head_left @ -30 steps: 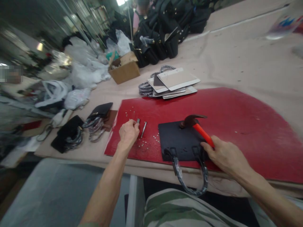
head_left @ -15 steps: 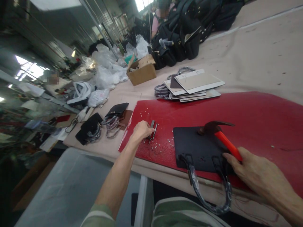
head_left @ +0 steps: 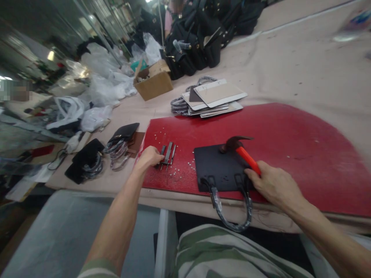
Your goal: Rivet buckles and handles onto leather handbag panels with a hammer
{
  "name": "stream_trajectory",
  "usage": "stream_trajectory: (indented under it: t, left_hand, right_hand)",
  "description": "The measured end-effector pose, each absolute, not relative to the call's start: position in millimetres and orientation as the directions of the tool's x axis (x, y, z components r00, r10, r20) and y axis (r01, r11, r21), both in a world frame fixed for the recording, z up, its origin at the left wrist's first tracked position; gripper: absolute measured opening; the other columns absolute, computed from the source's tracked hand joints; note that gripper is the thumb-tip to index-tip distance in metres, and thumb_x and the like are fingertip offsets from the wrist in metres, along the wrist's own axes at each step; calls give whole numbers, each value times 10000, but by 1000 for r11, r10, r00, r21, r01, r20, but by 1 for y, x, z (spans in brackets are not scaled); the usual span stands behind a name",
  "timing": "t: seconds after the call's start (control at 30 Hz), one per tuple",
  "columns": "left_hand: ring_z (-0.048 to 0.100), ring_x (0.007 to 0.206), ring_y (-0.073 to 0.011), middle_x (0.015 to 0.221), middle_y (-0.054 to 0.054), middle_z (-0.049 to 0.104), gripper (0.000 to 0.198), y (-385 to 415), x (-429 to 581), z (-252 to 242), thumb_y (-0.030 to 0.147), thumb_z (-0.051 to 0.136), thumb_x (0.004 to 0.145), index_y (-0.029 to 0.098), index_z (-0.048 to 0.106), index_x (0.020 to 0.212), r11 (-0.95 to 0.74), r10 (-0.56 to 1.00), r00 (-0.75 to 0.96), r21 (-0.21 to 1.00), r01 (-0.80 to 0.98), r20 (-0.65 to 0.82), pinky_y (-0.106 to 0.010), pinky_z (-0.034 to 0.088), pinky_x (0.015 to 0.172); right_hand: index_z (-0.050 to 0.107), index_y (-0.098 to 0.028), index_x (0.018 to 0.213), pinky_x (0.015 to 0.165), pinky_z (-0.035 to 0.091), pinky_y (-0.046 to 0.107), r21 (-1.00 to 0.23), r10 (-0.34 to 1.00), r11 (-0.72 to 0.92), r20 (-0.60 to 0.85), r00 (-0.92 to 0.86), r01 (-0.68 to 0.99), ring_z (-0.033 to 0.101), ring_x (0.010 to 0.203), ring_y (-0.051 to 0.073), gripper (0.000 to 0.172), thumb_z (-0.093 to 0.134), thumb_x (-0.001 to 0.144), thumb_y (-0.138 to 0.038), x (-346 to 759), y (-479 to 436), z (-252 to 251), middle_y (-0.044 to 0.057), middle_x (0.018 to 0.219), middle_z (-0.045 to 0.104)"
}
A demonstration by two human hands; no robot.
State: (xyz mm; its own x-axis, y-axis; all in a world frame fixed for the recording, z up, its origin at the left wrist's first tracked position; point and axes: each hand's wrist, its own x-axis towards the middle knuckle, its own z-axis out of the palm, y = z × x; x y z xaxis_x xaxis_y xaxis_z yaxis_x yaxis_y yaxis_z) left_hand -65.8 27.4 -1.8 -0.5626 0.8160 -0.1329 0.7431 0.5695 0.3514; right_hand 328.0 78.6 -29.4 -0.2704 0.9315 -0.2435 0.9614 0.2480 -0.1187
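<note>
My right hand (head_left: 275,181) grips the orange handle of a claw hammer (head_left: 246,156). The hammer's dark head lies over the top edge of a flat black handbag panel (head_left: 217,166). A plastic-wrapped handle (head_left: 228,222) hangs from the panel over the table's front edge. To the left, my left hand (head_left: 151,156) has its fingertips closed at a dark metal punch (head_left: 163,150), partly hidden by them. Two more slim metal tools, a wider one (head_left: 168,151) and a thin rod (head_left: 173,155), lie just right of it. Small pale bits (head_left: 174,173) are scattered around the tools.
A red board (head_left: 275,127) lies under the work. Behind it are stacked pale panels (head_left: 220,94) and a cardboard box (head_left: 153,85). Black bags (head_left: 188,54) stand at the back, where a person is partly visible. Wrapped-handle black pieces (head_left: 87,158) lie left.
The view has shifted right, so everything sits further left. The metal tools show more clearly beside my left fingers, which have moved to the leftmost one. The hammer stays over the black panel.
</note>
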Motion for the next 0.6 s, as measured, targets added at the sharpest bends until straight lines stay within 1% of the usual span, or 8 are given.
stream_trajectory:
  t: [0.07,0.1,0.17,0.23,0.33,0.43,0.53,0.6]
  left_hand:
    - [655,621,-202,647,-41,656,393,24,-72,0,476,736,829,108,665,713,577,815,-537,406,709,-219,-322,551,611]
    - [629,551,-191,567,-30,631,402,23,-75,1,488,766,766,130,637,636,580,807,-533,507,637,-253,-306,534,568]
    - [636,539,-182,594,-23,664,360,19,-71,5,472,800,659,156,627,654,495,808,-530,783,377,-256,-293,546,554]
    - [673,597,-186,697,-28,707,360,14,-52,8,446,821,605,166,629,723,332,839,-491,935,123,-234,-307,583,590]
    - [716,683,-206,778,-37,716,374,10,4,6,419,840,622,170,628,802,189,896,-390,977,-94,-211,-349,620,647]
    - [742,759,-224,848,-36,713,444,14,64,-10,385,877,599,169,604,875,157,921,-314,957,-246,-232,-350,630,668]
    - [746,773,-216,850,-19,700,494,21,104,-32,366,890,579,169,577,906,131,930,-286,935,-331,-231,-334,628,681]
    - [745,782,-207,849,-13,690,487,24,118,-43,360,877,598,167,571,924,118,936,-276,934,-337,-217,-318,621,692]
  right_hand:
    - [579,-173,982,578,291,319,-123,937,239,-232,-262,963,684,754,295,294,432,1019,-426,326,76,-27,136,793,693]
    - [584,-172,993,580,293,318,-128,938,233,-231,-258,964,689,772,293,294,435,1018,-424,326,75,-27,132,808,699]
    - [589,-172,1013,581,295,317,-140,940,222,-231,-250,965,694,789,288,291,444,1015,-424,325,74,-27,126,821,706]
    - [591,-171,1022,581,299,315,-151,943,211,-229,-242,966,696,795,281,290,453,1012,-426,326,73,-27,122,823,709]
    - [592,-166,1029,585,303,314,-159,944,211,-223,-243,964,696,807,277,298,450,1014,-428,327,71,-27,125,837,712]
    - [591,-165,1033,581,295,315,-155,944,217,-218,-247,964,696,806,280,298,453,1016,-429,327,70,-27,124,838,711]
    - [590,-168,1020,575,282,314,-158,946,222,-203,-251,962,696,790,280,287,457,1015,-423,326,70,-28,119,822,709]
    - [589,-169,1015,576,285,313,-163,948,218,-199,-248,962,697,788,280,281,458,1014,-418,326,70,-28,121,821,708]
